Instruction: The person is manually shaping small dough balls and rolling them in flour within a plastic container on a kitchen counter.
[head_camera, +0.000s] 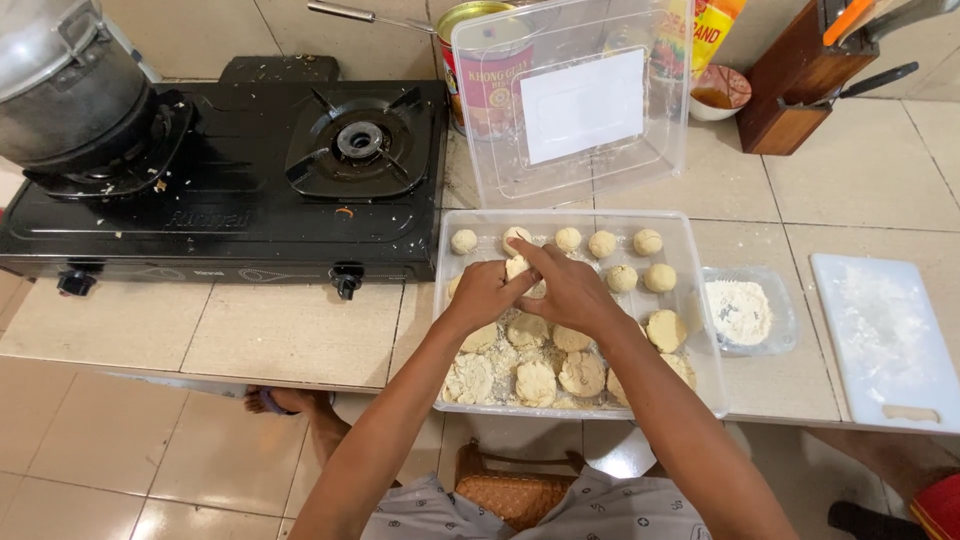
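Note:
A clear plastic box (692, 300) on the tiled counter holds several pale dough balls (648, 242) along its far side and flatter dough pieces (536, 382) in its near half. My left hand (482, 293) and my right hand (570, 290) meet over the middle of the box. Both pinch one dough ball (517, 267) between their fingertips. The box's hinged lid (575, 105) stands upright behind it.
A black two-burner gas stove (230, 190) with a pot (65, 85) sits at left. A small tray of flour (742, 312) and a white cutting board (885, 340) lie at right. A tin (470, 40), a bowl (722, 92) and a knife block (800, 85) stand at the back.

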